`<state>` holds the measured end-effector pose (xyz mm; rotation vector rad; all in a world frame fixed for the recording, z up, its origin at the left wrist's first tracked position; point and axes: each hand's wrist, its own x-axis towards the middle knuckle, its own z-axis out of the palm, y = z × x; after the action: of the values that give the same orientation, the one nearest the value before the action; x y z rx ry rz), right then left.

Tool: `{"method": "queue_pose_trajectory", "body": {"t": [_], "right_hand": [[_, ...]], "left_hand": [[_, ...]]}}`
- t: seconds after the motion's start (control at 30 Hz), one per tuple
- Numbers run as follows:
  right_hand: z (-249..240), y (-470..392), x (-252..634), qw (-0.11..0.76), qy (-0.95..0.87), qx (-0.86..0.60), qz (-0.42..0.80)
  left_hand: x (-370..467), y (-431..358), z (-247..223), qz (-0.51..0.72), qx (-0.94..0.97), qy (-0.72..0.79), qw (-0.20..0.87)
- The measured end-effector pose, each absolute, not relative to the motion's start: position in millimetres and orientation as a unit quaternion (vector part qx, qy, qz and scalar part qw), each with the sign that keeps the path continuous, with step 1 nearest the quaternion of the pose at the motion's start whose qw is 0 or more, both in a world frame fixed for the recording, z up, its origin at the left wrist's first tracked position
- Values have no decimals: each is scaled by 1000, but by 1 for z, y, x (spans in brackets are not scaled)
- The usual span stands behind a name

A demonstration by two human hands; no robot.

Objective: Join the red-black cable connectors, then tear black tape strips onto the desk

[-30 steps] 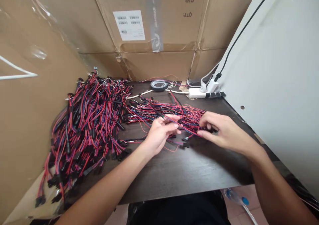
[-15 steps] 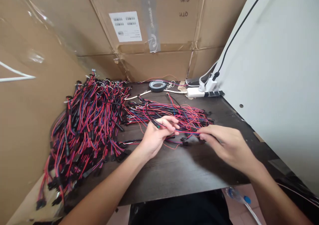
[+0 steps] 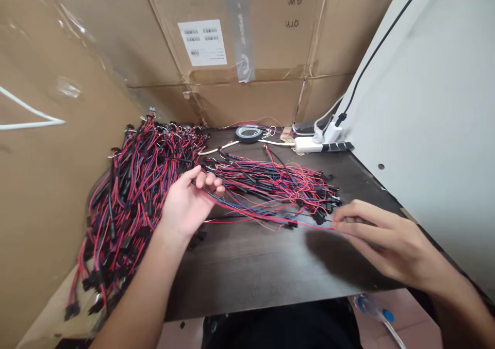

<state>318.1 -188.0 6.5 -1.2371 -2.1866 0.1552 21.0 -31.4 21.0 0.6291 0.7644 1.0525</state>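
A harness of red and blue wires (image 3: 251,213) stretches between my two hands above the dark table. My left hand (image 3: 192,197), palm up with curled fingers, holds its left end near the large pile. At the right, my right hand (image 3: 367,233) pinches the other end of the wires between thumb and fingers. Behind them lies a flatter bundle of red, blue and black wires (image 3: 278,179) with black connectors at its right end. A large heap of similar wires (image 3: 141,184) fills the left side of the table.
A black tape roll (image 3: 249,134) lies at the back beside a white cord. A white power strip (image 3: 307,144) with plugs stands near the white panel (image 3: 436,106). Cardboard (image 3: 270,99) borders the back and left. The table's front edge is near my body.
My left hand has moved left and its palm has turned up. My right hand has moved right and slightly down. The held wires now span a wider gap, and the view has shifted slightly.
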Motion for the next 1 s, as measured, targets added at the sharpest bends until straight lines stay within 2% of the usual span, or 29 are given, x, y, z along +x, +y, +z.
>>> {"method": "queue_pose_trajectory", "body": {"t": [0.1,0.2,0.3,0.4,0.5,0.63,0.73,0.83,1.0], "right_hand": [[8,-196,323,312,-821,-474,60],[9,-201,321,317,-816,-477,75],[5,-202,318,332,-802,-483,109],[-4,-203,316,341,-787,-491,153],[-12,-196,316,312,-781,-511,177],[-17,-171,312,326,-781,-524,98],[-14,-148,310,314,-801,-503,83],[-10,-133,310,264,-825,-488,106],[-3,-126,309,238,-814,-492,197]], "left_hand": [[7,-31,27,422,440,401,683],[2,-37,30,451,518,433,583],[4,-46,31,478,521,454,543],[7,-56,29,499,478,427,583],[11,-67,28,478,428,392,660],[19,-78,25,419,352,391,740],[25,-81,23,407,308,390,766],[28,-78,23,396,279,377,789],[30,-69,22,288,206,319,879]]}}
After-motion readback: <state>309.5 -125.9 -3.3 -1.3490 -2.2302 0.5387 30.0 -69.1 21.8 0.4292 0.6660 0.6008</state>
